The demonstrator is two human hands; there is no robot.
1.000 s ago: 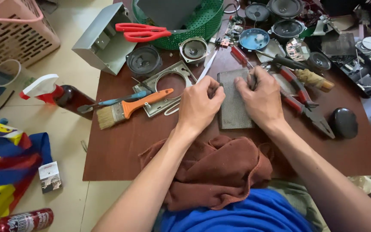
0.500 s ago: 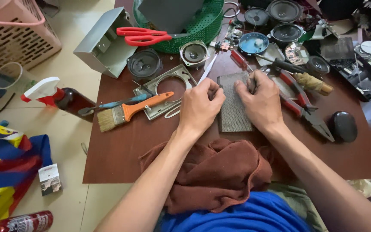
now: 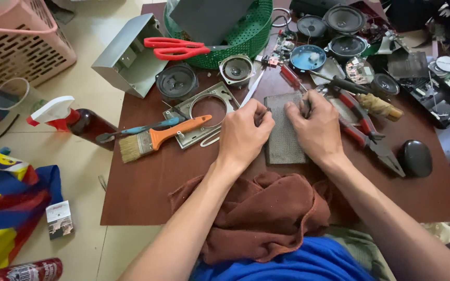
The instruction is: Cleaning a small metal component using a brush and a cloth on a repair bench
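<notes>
While the left hand (image 3: 243, 132) pins the grey mesh grille (image 3: 283, 130) flat mid-table, the right hand (image 3: 316, 130) — fingers curled shut on a thin tool — works its far edge, steadying it.

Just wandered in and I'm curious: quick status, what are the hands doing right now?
Left hand and right hand both on the grey mesh panel, pinching its top edge. Paintbrush and pliers lie alongside, apart.

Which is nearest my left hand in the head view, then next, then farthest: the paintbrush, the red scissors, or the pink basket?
From the left hand:
1. Paintbrush, just to its left on the brown board.
2. Red scissors, up and left, by the green basket.
3. Pink basket, far left on the floor.
</notes>
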